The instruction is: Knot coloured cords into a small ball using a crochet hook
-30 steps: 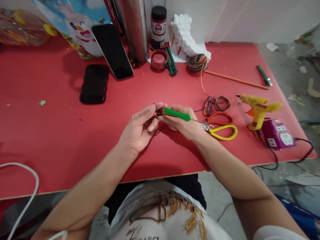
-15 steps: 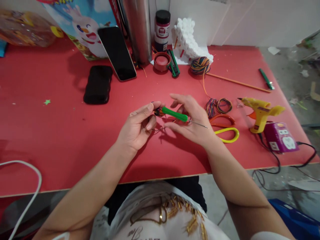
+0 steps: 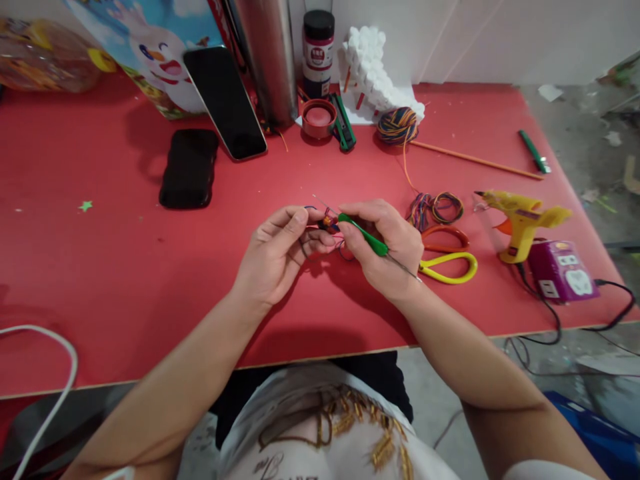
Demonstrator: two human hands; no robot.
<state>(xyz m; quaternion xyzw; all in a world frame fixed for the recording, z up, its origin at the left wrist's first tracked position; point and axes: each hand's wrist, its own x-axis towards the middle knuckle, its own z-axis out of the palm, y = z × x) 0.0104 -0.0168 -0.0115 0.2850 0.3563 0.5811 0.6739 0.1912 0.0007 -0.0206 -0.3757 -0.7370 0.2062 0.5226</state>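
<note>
My left hand [image 3: 275, 257] pinches a small piece of dark, multicoloured yarn work [image 3: 327, 223] between thumb and fingers, above the red table. Thin loose strands hang below it. My right hand [image 3: 387, 247] is closed on the green handle of a crochet hook [image 3: 367, 238]. One thin metal end points up and left beside the yarn piece; the other metal end runs back toward my right wrist. The exact loop at the hook's tip is too small to make out.
Yellow and red-handled scissors [image 3: 453, 268], a yarn bundle [image 3: 447, 208], a yellow glue gun [image 3: 525, 217] and a purple box [image 3: 563, 270] lie right. A yarn ball [image 3: 397, 125], green cutter [image 3: 343, 123], phone [image 3: 227, 103] and black case [image 3: 189, 169] stand or lie behind.
My right hand has closed round the green handle, where its fingers were spread before. The hook has tilted, and its upper metal end now shows by the yarn piece. The view has shifted slightly.
</note>
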